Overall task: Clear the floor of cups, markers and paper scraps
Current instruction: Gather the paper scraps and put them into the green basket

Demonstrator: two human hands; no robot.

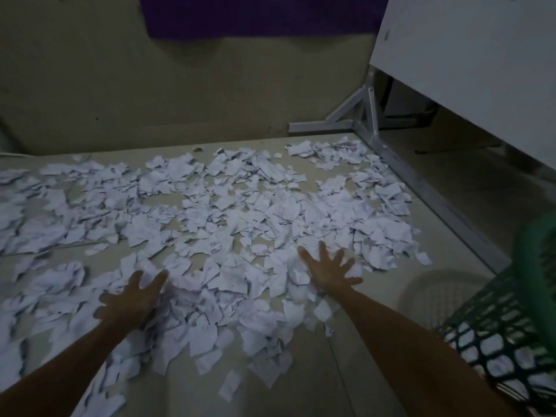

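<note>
Torn white paper scraps cover most of the beige floor in a wide, thick layer. My left hand lies on the scraps at the lower left, fingers spread and pointing towards the middle. My right hand rests flat on the pile further right, all fingers splayed wide. Neither hand holds anything. No cups or markers show in this view.
A green mesh basket with paper inside stands at the right edge, close to my right forearm. A white board on a metal frame leans at the back right. A beige wall closes the far side.
</note>
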